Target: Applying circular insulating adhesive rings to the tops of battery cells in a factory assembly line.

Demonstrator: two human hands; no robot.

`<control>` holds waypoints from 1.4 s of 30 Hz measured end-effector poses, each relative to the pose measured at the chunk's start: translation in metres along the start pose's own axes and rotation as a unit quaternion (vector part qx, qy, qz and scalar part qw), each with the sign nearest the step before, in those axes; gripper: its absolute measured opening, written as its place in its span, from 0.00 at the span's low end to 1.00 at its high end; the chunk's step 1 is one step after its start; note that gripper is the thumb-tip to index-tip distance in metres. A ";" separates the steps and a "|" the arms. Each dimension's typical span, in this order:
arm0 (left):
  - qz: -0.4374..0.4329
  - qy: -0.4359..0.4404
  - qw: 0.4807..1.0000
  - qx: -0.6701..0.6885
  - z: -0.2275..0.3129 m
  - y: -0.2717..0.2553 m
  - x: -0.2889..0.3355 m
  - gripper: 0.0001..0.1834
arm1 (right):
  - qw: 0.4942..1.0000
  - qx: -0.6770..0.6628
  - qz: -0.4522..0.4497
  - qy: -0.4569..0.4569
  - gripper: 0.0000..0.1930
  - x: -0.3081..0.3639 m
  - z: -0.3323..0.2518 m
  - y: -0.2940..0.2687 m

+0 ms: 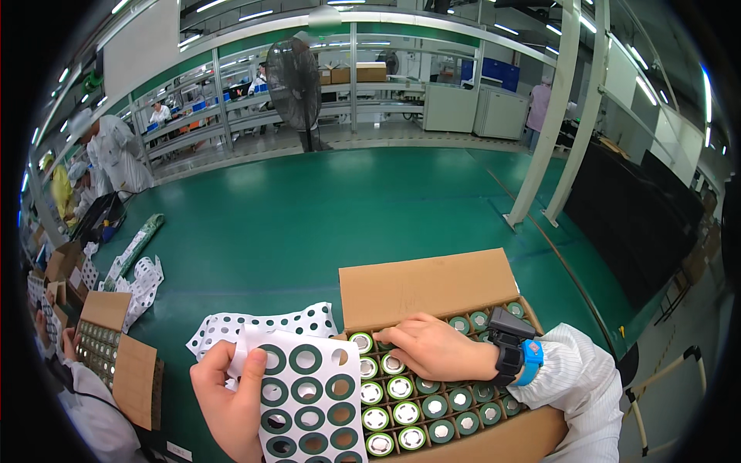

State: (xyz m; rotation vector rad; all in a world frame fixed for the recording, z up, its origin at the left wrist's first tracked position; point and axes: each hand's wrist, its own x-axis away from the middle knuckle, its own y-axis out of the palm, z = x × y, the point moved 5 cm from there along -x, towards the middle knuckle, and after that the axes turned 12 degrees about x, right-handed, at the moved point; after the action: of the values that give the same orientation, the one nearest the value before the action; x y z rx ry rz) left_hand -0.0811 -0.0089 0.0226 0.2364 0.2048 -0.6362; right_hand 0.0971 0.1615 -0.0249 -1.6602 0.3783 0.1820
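Observation:
My left hand [228, 397] pinches the upper left corner of a white sticker sheet [323, 374] between thumb and fingers. Dark green rings sit in rows on the sheet, some around holes. To its right stands an open cardboard box [428, 287] packed with upright cylindrical battery cells [400, 387]. Dark green rings cover the cell tops in the middle and right columns; the leftmost columns show paler tops with a bright green rim. Over the box's far left part, my right hand [421, 347] has its fingers bent together, tips down at the cells. Whatever lies under those fingertips is hidden.
Behind the sheet lies a perforated white strip [262, 324] on the green table [324, 216]. At left, another person's hand [69, 343] is beside a second box of cells [137, 378]. Backing scraps [145, 285] lie farther off. Metal posts [544, 147] rise at right.

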 end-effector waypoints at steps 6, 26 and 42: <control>-0.039 0.021 0.999 -0.003 -0.007 -0.006 -0.006 0.14 | 0.991 -0.075 -0.104 0.048 0.15 0.003 -0.004 -0.035; -0.084 0.027 0.995 0.053 0.003 0.007 -0.013 0.11 | 0.960 -0.267 0.084 0.022 0.20 -0.075 -0.062 -0.047; -0.140 -0.006 0.989 -0.056 0.001 0.019 -0.018 0.11 | 0.951 -0.295 0.093 0.024 0.03 -0.059 -0.030 -0.038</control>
State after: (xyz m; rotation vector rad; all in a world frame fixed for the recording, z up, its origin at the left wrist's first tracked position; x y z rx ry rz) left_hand -0.0831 0.0158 0.0316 0.0958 0.2629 -0.9025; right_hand 0.0520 0.1432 0.0346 -2.2206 0.5556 0.4283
